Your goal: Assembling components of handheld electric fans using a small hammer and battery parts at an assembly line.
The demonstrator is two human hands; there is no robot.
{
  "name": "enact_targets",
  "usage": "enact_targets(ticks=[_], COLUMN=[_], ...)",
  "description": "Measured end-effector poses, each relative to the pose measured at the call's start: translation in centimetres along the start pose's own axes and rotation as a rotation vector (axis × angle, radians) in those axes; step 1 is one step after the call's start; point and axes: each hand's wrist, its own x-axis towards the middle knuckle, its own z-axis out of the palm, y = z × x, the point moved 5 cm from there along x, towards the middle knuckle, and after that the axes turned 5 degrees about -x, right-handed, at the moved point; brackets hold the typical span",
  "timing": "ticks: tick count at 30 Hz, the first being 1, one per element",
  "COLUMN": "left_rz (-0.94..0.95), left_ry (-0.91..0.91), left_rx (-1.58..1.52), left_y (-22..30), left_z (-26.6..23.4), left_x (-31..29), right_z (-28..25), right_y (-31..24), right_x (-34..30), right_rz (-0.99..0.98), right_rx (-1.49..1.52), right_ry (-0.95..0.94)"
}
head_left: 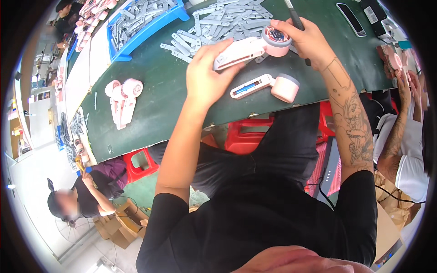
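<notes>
Head view shows a dark green flat table top [154, 86]. On it, near the far edge, the left hand [207, 68] is curled over the white handle of a pink and white plastic gadget with a round head [252, 48] and holds it down. The right hand [307, 41] is closed around a thin dark tool [295, 18], with its fingers touching the gadget's round open head. The tool's tip is hidden, so I cannot tell whether it touches. Just nearer than the held gadget lies a second pink gadget with an open white handle [266, 86]. Behind it is a heap of small grey flat plastic strips [218, 25]. Far to its left lies a bunch of finished pink gadgets [123, 100].
</notes>
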Motion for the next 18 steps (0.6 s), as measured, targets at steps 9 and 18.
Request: enact_targets(ticks=[9, 18], left_rz=[-0.298, -0.409], left_ry=[-0.227, -0.086], left_rx=[-0.289, -0.282], left_y=[-0.8, -1.2], left_z=[0.7, -0.3], left_x=[-2.6, -2.3], right_z=[1.9, 2.7], right_y=[0.1, 1.8], right_x=[-3.6, -1.6], right_rz=[-0.152, -0.030], right_rx=[0.090, -0.247], right_ry=[-0.193, -0.208])
